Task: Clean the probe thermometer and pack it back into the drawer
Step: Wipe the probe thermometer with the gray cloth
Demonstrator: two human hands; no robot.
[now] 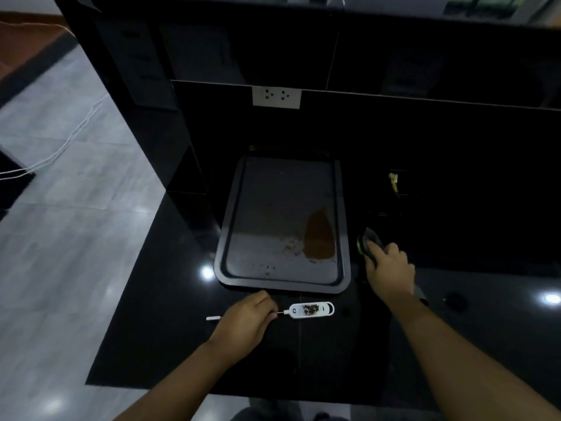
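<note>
A white probe thermometer (311, 310) lies on the black counter just in front of a grey tray (225, 238); dark crumbs cover its body. My left hand (247, 320) is closed over its thin metal probe, whose white tip cap pokes out to the left of my fist. My right hand (388, 270) rests to the right of the tray, its fingers closed on a dark sponge with a green edge (365, 241). No drawer shows in this dim view.
The tray holds a brown smear (320, 238) and pale crumbs in its near right corner. A white wall socket (276, 98) sits on the black backsplash behind. The counter's left edge drops to a grey tiled floor with a white cable (69, 141).
</note>
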